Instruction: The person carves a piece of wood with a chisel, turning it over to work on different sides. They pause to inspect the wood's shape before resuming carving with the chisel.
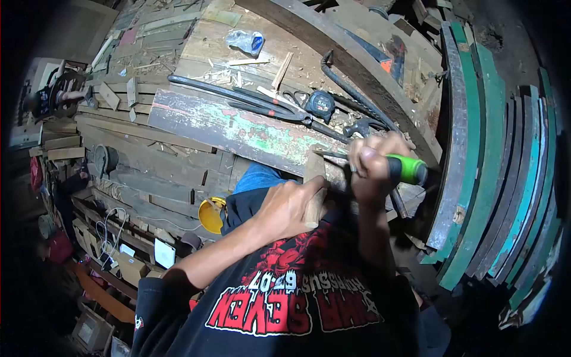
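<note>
My left hand (pixel 291 205) is closed around a short piece of wood (pixel 314 208) close to my chest. My right hand (pixel 376 163) grips a tool with a green and black handle (pixel 410 170); its thin metal shaft points left to the upper part of the wood. Just beyond lies a worn painted board (pixel 238 128), with long-handled pincers (pixel 267 107) resting across it. A tape measure (pixel 320 105) sits behind my right hand, beside a hammer head (pixel 360 126) that is partly hidden.
A curved beam (pixel 357 65) and a pry bar (pixel 357 95) lie beyond the tools. Green and grey planks (pixel 488 154) stand at the right. A plastic cup (pixel 245 43) is at the top, a yellow container (pixel 212 215) at lower left. Another person (pixel 50 98) is far left.
</note>
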Demonstrator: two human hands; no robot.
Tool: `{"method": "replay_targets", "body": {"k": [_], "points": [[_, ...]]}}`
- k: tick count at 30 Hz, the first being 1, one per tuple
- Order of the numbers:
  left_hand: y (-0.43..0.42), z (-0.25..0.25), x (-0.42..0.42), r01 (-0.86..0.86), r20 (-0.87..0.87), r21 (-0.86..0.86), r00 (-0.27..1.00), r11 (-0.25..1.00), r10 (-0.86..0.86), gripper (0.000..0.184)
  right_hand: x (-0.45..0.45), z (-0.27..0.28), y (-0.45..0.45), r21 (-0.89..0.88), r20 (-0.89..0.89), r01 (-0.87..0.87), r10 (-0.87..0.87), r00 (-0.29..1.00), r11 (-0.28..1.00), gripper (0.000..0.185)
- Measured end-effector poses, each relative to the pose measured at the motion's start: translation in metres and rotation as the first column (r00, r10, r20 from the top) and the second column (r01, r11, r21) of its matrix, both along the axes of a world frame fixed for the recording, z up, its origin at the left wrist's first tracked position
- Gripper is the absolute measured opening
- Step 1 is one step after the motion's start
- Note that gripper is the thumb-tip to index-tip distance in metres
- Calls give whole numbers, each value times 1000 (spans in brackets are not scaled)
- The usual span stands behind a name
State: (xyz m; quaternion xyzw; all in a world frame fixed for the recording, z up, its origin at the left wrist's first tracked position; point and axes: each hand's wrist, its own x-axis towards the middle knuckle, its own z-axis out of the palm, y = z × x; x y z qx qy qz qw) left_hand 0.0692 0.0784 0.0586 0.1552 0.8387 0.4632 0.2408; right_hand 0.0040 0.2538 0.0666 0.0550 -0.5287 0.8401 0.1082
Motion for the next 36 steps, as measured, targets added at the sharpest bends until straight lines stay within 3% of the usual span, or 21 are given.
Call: {"method": "replay_targets", "body": {"k": [2, 5, 6, 8, 10, 13, 14, 16, 19, 21, 22, 23, 24, 26, 29, 31, 33, 35, 36], "points": [[0, -2, -1, -10, -1, -26, 1000, 1000, 10, 46, -2, 34, 8, -163, -132, -59, 37, 991, 985, 27], [2, -2, 0, -20, 13, -10, 1000, 1000, 21, 43, 2, 76, 20, -112, -245, -110, 79, 966, 988, 25], [2, -3, 1, -29, -14, 6, 999, 1000, 29, 39, 6, 49, 20, -58, -205, 8, -20, 979, 998, 24], [2, 0, -1, -59, 1, 35, 998, 998, 59, 38, 5, 5, -2, -3, -36, 1, -1, 999, 1000, 24], [0, 0, -2, -54, 10, -14, 998, 998, 55, 37, 13, -3, -17, 68, 84, -23, 18, 996, 997, 30], [0, -7, 2, -54, -69, 3, 996, 999, 54, 38, 3, 8, -11, 131, 146, 86, -105, 984, 988, 30], [0, -9, -3, -59, -81, 18, 995, 998, 61, 39, 0, 14, -3, -66, -47, 1, -4, 999, 998, 29], [0, -11, 0, -76, -69, 47, 995, 996, 79, 42, 0, 56, 7, -53, -246, -77, 61, 967, 996, 32], [2, -15, 2, -67, -59, 35, 996, 997, 69, 45, 4, 65, 11, -216, -277, -165, 102, 956, 962, 27], [0, -8, 0, -33, -59, -1, 998, 999, 33, 45, 7, -1, -13, 156, -104, 21, -5, 995, 988, 24], [0, -6, -1, -90, 44, 58, 995, 994, 87, 44, 15, -21, -18, 260, -134, 12, 24, 991, 966, 23], [2, -8, -4, -80, 6, 46, 997, 996, 80, 45, 12, -29, -20, 363, -177, -3, 72, 982, 932, 22], [0, -12, -9, -61, -36, 22, 997, 998, 62, 45, 0, -19, -25, 433, -195, 128, -46, 980, 892, 22], [0, -9, 0, -30, -35, -4, 999, 1000, 30, 44, -2, -1, -10, 110, 78, 84, -93, 993, 990, 24], [-1, -4, 0, -56, -32, -6, 998, 998, 55, 42, -6, 51, 18, -54, -210, 8, -19, 978, 999, 20], [1, -10, -1, -55, -52, 27, 997, 998, 56, 42, -2, 73, 23, -100, -229, -26, 3, 973, 995, 20], [3, -10, -2, -47, -29, 0, 998, 999, 47, 46, 1, 52, 15, -129, -166, -65, 44, 985, 989, 21], [0, -7, -2, -27, -11, -13, 1000, 1000, 27, 47, 11, -33, -11, 150, 43, 58, -65, 997, 987, 29], [1, 1, -6, -34, 34, -25, 999, 999, 35, 47, 9, -33, -12, 330, 12, -7, 3, 1000, 944, 30]]}}
